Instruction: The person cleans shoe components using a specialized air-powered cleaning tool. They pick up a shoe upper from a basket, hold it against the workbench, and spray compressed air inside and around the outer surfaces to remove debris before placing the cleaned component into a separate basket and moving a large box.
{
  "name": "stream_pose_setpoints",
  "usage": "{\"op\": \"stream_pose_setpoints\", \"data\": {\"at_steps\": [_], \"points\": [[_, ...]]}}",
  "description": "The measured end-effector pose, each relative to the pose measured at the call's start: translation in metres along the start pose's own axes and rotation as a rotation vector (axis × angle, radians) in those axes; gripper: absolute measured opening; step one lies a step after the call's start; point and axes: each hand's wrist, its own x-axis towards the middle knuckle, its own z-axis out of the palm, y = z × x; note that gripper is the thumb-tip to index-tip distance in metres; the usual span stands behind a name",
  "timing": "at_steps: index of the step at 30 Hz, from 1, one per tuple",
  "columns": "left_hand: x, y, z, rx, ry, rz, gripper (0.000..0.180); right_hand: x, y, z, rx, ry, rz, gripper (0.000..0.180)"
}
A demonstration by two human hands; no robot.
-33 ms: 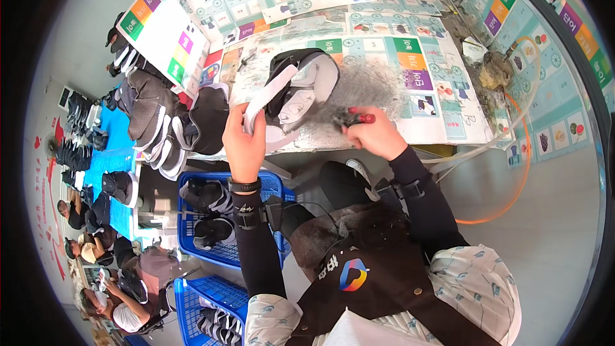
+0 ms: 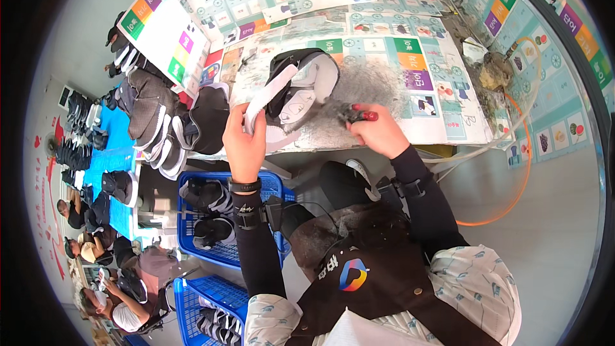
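Observation:
A black shoe part [image 2: 314,67] with a pale grey lining lies on the work table, and a white strip [image 2: 272,93] runs along its left side. My left hand [image 2: 245,134] pinches the lower end of that strip between thumb and fingers. To the right of the shoe part, my right hand [image 2: 378,131] is closed around a red-handled tool [image 2: 368,116]. The tool's dark end is blurred and points toward the shoe part, just apart from it. Dark dust [image 2: 371,83] covers the table sheet around them.
More black shoes [image 2: 208,118] are heaped at the table's left edge. Blue baskets [image 2: 275,186] holding shoes stand below on the left. A pale hose [image 2: 474,147] and an orange hose [image 2: 522,186] hang at the right. Other people [image 2: 122,307] sit at the far left.
My right hand has shifted slightly to the right with the red-handled tool, whose grip has turned a little. The left hand and the shoe part stay in place.

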Motion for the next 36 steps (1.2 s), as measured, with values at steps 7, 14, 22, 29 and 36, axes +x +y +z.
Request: {"op": "stream_pose_setpoints", "data": {"at_steps": [7,14,22,29,36], "points": [[-0.002,-0.009,-0.006,-0.154,-0.048,-0.087,0.024,-0.006,-0.005,0.003,-0.173,0.134,-0.021,0.038],[0.01,-0.016,-0.028,-0.687,-0.308,-0.4,0.038,-0.017,-0.01,0.004,0.41,-0.2,0.154,0.025],[0.093,-0.093,0.023,-0.639,-0.859,-0.323,0.095,-0.031,0.002,-0.057,0.45,0.164,0.093,0.038],[0.14,-0.084,0.06,-0.57,-1.087,-0.264,0.09,-0.044,0.011,-0.081,0.431,0.192,0.069,0.037],[0.162,-0.017,0.03,0.198,-0.737,-0.06,0.034,-0.048,0.023,-0.1,0.436,0.257,0.057,0.036]]}}
